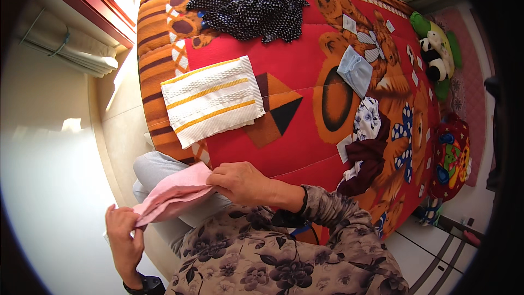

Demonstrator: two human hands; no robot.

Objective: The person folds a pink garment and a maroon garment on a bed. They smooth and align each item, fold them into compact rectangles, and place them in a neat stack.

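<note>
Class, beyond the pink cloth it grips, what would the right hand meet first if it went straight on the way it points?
Past the pink cloth, the right hand would probably meet the grey-trousered knee; depth is unclear, so it might pass above.

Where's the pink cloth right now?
In the head view, the pink cloth is at the lower left, held between the left hand and the right hand, over the person's grey trousers.
</note>
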